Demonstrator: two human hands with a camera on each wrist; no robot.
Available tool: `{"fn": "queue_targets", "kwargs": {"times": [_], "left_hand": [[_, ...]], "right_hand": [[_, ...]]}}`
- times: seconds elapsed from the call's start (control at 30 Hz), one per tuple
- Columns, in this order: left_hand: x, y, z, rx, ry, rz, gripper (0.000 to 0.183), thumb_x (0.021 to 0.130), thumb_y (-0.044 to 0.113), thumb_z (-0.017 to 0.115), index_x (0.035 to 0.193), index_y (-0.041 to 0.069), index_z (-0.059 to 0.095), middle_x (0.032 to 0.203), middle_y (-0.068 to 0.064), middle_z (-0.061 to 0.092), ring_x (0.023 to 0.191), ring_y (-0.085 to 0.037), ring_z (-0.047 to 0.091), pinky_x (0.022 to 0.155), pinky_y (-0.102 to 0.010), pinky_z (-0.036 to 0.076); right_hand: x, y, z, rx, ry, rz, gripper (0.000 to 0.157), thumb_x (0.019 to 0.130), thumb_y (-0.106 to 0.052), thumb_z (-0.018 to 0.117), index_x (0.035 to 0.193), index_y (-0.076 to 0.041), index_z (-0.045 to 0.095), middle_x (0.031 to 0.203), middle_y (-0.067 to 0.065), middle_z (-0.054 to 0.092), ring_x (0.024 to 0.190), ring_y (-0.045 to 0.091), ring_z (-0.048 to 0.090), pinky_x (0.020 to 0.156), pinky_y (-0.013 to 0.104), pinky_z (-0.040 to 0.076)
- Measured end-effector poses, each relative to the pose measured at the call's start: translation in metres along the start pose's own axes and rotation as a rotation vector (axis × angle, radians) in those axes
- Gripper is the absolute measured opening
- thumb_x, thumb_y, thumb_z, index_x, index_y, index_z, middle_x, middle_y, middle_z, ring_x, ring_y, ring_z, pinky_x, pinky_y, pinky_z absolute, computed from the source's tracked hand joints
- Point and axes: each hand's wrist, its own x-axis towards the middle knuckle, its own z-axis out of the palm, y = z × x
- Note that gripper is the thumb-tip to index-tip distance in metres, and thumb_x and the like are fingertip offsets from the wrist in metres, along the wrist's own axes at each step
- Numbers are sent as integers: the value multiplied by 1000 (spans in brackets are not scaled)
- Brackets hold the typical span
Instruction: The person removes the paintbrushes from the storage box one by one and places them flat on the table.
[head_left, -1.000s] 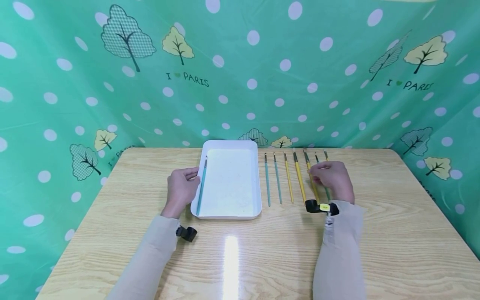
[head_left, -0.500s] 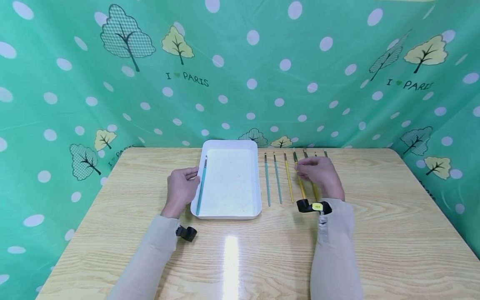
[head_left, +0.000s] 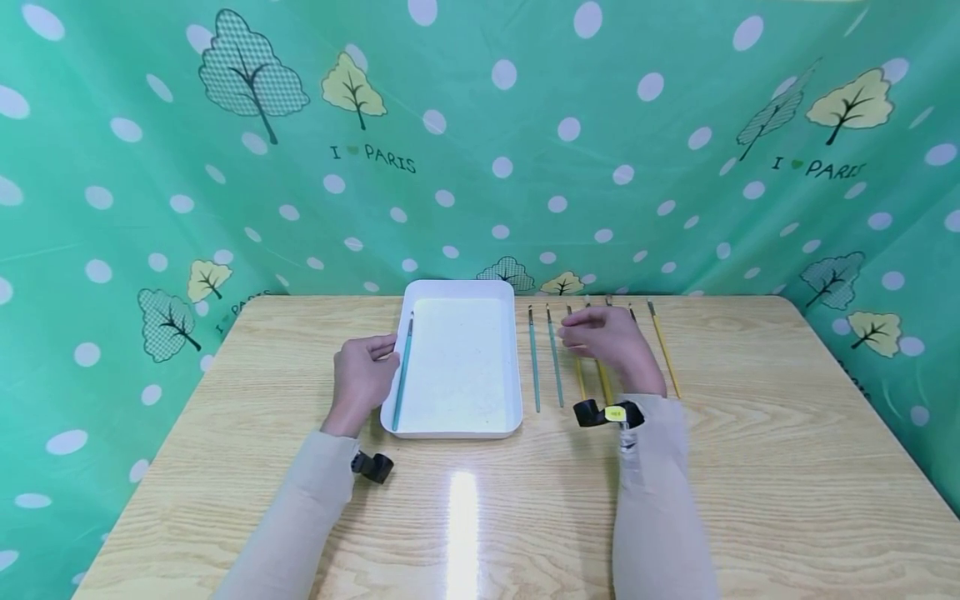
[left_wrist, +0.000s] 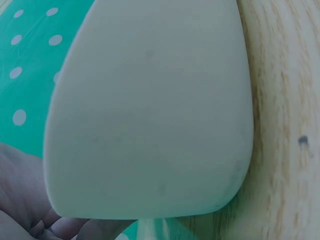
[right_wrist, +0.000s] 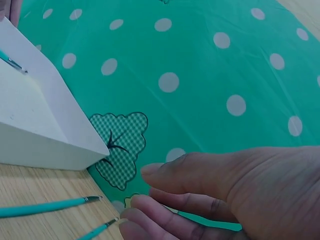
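Observation:
A white tray point(head_left: 468, 367) lies on the table with one teal paintbrush point(head_left: 403, 375) along its inner left side. My left hand point(head_left: 365, 375) grips the tray's left wall; in the left wrist view the tray's outer wall point(left_wrist: 150, 115) hides most of that hand. My right hand point(head_left: 611, 342) hovers over a row of paintbrushes right of the tray, thumb and fingers slightly curved, nothing visible between them. Nearest it are a teal paintbrush point(head_left: 556, 362) and a yellow paintbrush point(head_left: 581, 379). Several brushes are partly hidden beneath the hand.
Another teal paintbrush point(head_left: 535, 362) lies beside the tray's right wall. At the row's right end is a thin yellow paintbrush point(head_left: 664, 350). A green dotted curtain point(head_left: 480, 167) hangs behind the wooden table point(head_left: 787, 450).
My right hand has moved left along the row, from the right-end brushes toward the teal ones, uncovering the rightmost yellow paintbrush. The left hand and tray have stayed put.

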Motion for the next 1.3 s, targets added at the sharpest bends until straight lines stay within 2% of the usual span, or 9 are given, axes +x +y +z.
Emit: {"fn": "queue_targets", "kwargs": {"times": [0.13, 0.33, 0.5, 0.7, 0.97, 1.2, 1.3], "left_hand": [[0, 0, 0, 1, 3, 4, 33, 101, 9, 59, 133, 8, 67, 134, -16, 68, 124, -30, 67, 97, -41, 60], [0, -1, 1, 5, 6, 6, 33, 102, 9, 58, 134, 7, 66, 134, -16, 69, 124, -30, 67, 97, -41, 61], [0, -2, 1, 8, 10, 20, 33, 102, 9, 58, 133, 6, 66, 133, -17, 69, 123, -31, 68, 96, -42, 61], [0, -1, 1, 8, 9, 11, 33, 102, 10, 58, 134, 7, 66, 134, -16, 69, 124, -31, 67, 97, -41, 60], [0, 0, 1, 7, 7, 13, 33, 102, 10, 58, 134, 7, 66, 134, -16, 69, 123, -30, 67, 97, -41, 60], [0, -1, 1, 4, 4, 16, 33, 102, 9, 58, 134, 7, 65, 134, -16, 69, 123, -31, 67, 98, -41, 60], [0, -1, 1, 3, 10, 38, 34, 101, 8, 59, 133, 5, 66, 132, -16, 69, 122, -30, 68, 97, -41, 60]], "right_hand": [[1, -3, 8, 0, -8, -19, 34, 96, -15, 70, 127, 0, 65, 125, 19, 68, 114, 34, 69, 100, 43, 60], [2, -7, 19, 50, -38, -27, 38, 95, -14, 72, 128, 3, 64, 120, 19, 70, 112, 36, 70, 99, 46, 60], [3, -10, 28, 54, -49, -26, 31, 95, -14, 72, 122, 0, 67, 117, 18, 71, 106, 34, 71, 98, 46, 61], [2, -15, 39, 57, -80, -57, 34, 96, -11, 70, 127, 3, 65, 119, 21, 71, 107, 36, 72, 98, 47, 61], [2, -19, 51, 107, -107, -93, 33, 92, -10, 74, 122, 4, 66, 111, 17, 73, 96, 27, 74, 92, 41, 63], [0, -23, 63, 147, -160, -116, 32, 92, -7, 74, 121, 5, 66, 109, 19, 74, 107, 40, 72, 94, 44, 62], [1, -22, 69, 162, -179, -120, 34, 92, -6, 74, 122, 7, 65, 107, 19, 74, 104, 38, 73, 94, 43, 63]]}}
